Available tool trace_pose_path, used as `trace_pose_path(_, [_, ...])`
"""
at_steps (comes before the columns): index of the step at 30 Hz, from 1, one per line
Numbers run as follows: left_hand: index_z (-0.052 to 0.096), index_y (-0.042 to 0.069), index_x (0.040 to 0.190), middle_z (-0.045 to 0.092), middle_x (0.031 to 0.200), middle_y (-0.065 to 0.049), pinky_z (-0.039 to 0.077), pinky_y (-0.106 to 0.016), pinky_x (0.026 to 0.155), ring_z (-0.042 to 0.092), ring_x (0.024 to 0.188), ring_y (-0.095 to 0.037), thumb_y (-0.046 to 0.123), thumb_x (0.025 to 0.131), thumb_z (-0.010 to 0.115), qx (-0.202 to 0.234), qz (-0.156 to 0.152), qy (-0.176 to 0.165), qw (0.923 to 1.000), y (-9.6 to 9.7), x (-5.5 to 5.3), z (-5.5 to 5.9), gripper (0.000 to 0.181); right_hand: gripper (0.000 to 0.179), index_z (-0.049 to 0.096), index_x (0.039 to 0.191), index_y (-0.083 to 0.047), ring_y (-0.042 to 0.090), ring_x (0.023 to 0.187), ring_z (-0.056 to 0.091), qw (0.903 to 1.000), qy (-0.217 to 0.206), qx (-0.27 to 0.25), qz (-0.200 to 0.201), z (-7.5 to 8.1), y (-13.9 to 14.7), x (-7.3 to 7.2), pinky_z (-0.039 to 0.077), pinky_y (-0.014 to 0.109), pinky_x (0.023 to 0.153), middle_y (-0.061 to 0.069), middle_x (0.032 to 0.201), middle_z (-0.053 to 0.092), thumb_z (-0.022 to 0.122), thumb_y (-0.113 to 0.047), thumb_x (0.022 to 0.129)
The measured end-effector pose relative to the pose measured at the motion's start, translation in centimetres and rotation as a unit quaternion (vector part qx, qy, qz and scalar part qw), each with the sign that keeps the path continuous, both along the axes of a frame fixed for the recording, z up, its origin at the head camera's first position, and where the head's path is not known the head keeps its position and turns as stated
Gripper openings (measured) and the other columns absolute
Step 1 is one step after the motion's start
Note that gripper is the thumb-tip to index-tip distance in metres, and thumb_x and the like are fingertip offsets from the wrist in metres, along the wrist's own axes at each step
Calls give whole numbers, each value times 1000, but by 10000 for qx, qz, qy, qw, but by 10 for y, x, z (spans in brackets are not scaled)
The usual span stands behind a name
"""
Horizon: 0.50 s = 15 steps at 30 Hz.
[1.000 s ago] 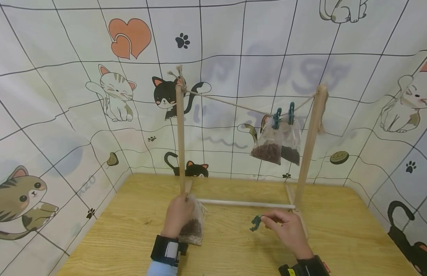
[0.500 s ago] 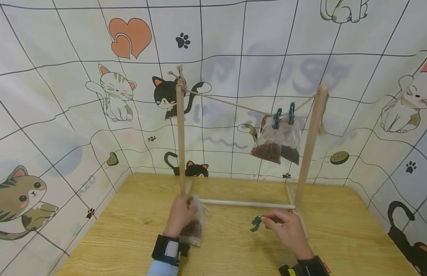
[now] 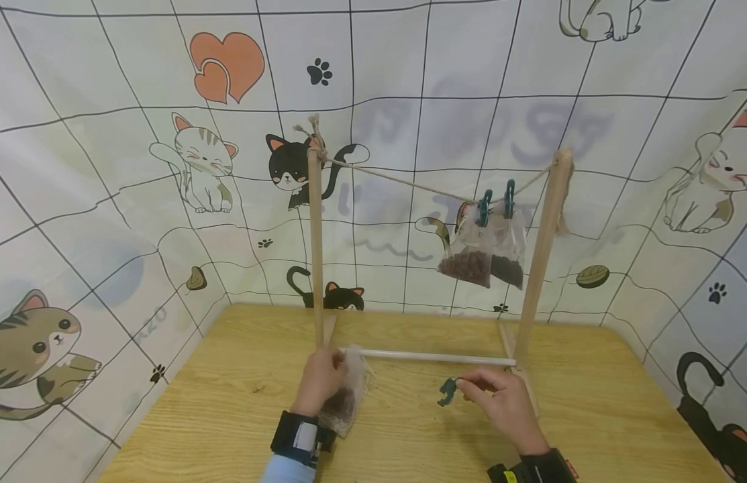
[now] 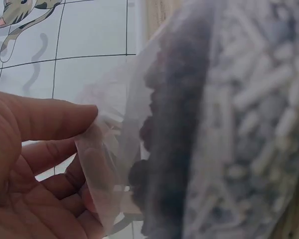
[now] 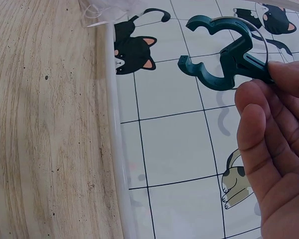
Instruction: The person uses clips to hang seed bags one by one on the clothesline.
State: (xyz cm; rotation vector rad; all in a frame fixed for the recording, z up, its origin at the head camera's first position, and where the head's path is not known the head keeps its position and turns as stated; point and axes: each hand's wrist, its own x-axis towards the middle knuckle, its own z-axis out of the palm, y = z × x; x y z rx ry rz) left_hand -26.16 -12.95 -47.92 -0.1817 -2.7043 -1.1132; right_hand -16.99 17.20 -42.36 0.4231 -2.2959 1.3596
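My left hand (image 3: 321, 380) pinches the upper edge of a clear plastic bag (image 3: 344, 402) between thumb and fingers. Close up in the left wrist view, the bag (image 4: 174, 124) shows a dark layer beside pale rod-shaped bits and grey grains. My right hand (image 3: 500, 400), held over the table, pinches a dark green clothespin (image 3: 448, 392) by its handle ends. In the right wrist view the clothespin's (image 5: 229, 55) jaws are spread apart, with nothing between them.
A wooden frame has a left post (image 3: 316, 248), a right post (image 3: 542, 261) and a white bottom rod (image 3: 433, 357). From its sagging string (image 3: 403, 181) hang a reddish-brown-filled bag (image 3: 466, 267) and a dark-filled bag (image 3: 507, 270), each under a green clothespin. Patterned cloth surrounds the wooden table (image 3: 228, 402).
My left hand and the bag have shifted slightly right, and the bag now tilts more, its top leaning right. The right hand and its clothespin hold nearly the same place.
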Motion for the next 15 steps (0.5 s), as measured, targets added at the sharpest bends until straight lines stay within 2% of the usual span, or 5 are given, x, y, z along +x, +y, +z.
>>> trace_pose_path(4, [67, 8, 88, 62, 80, -4, 45, -26, 56, 53, 67, -14, 10, 82, 62, -24, -76, 47, 10000, -3, 4, 8, 8, 7, 70, 85, -12, 16, 60, 61, 10000, 14, 9, -2, 0, 0, 0, 49, 31, 57, -4, 70, 65, 69, -8, 79])
trace_pose_path(8, [67, 11, 87, 64, 81, -3, 47, -26, 58, 56, 70, -13, 12, 83, 63, 121, -215, 72, 9997, -7, 9, 22, 7, 7, 70, 85, -12, 15, 60, 61, 10000, 38, 12, -21, 0, 0, -1, 49, 30, 57, -3, 70, 65, 69, -9, 79])
trace_pose_path(12, [67, 12, 87, 62, 79, -2, 46, -26, 51, 54, 64, -13, 11, 83, 63, 346, -421, 167, 9984, -8, 15, 34, 5, 6, 69, 85, -12, 12, 60, 61, 10000, 52, -6, -20, 1, 0, -1, 49, 30, 58, -7, 70, 65, 69, -9, 79])
trace_pose_path(15, [66, 13, 86, 59, 78, 0, 44, -26, 48, 52, 60, -12, 11, 84, 64, 399, -612, 419, 9964, -6, 20, 41, 4, 6, 69, 85, -13, 12, 61, 61, 9999, 147, -5, 40, 2, 0, -1, 49, 30, 58, -8, 70, 64, 68, -9, 80])
